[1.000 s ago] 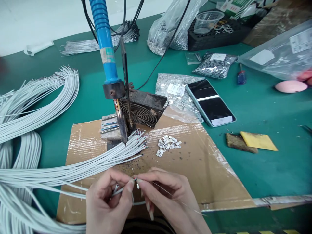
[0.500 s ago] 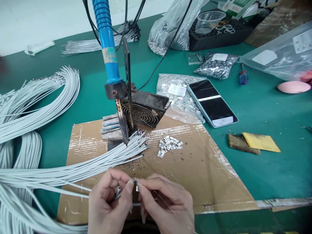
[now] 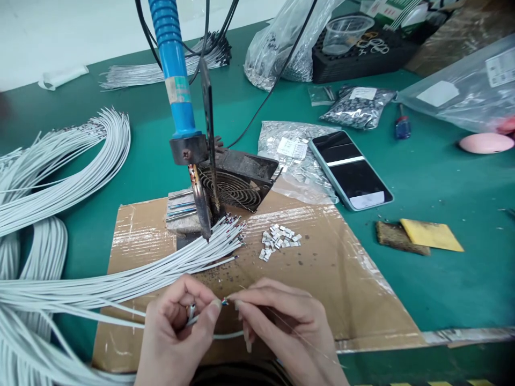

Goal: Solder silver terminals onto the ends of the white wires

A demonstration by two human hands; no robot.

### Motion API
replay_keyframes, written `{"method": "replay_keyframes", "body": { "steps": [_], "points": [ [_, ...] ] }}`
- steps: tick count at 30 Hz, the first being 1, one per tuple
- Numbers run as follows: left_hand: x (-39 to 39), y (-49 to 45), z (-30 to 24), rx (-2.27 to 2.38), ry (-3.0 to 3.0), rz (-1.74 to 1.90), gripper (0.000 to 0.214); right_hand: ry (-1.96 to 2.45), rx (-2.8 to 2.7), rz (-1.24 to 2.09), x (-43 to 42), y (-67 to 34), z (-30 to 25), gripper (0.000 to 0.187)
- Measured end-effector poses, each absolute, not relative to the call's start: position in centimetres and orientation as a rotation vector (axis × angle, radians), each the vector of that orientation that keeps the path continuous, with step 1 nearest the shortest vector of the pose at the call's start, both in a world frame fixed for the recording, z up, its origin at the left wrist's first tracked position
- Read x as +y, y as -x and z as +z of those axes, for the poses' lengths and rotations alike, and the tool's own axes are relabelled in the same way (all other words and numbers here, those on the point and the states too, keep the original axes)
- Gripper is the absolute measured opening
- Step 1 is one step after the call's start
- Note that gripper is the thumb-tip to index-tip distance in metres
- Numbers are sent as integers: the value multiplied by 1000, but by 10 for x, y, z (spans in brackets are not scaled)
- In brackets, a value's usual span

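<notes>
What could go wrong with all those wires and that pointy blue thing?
The blue-handled tool has its dark tip pointing down at the white cables; if it's hot, which I can't see, it might melt them or burn someone. The cable end pinched in the left hand is tiny, so it might slip. And those little metal pieces lie loose on the cardboard, so a bump might scatter them.
</notes>
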State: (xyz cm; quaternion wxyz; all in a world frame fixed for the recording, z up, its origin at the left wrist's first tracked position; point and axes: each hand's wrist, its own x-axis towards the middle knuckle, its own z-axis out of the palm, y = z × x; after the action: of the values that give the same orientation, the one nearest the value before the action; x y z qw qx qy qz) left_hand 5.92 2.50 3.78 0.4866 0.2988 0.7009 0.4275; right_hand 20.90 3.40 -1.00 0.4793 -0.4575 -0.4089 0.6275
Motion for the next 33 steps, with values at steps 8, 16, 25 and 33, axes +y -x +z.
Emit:
{"method": "replay_keyframes", "body": {
  "steps": [8,16,25,33],
  "points": [
    [24,-59,38,1679,-709,1033,17,987,-1154,1508,32,-215,-12,28],
    [25,-62,39,1693,-652,1063,17,986,-1194,1431,29,-214,-9,32],
    [23,-62,40,1681,-638,1096,15,1196,-692,1485,28,-200,3,7],
    [23,-68,44,1652,-651,1153,14,1141,-929,1470,37,-203,4,15]
  ]
}}
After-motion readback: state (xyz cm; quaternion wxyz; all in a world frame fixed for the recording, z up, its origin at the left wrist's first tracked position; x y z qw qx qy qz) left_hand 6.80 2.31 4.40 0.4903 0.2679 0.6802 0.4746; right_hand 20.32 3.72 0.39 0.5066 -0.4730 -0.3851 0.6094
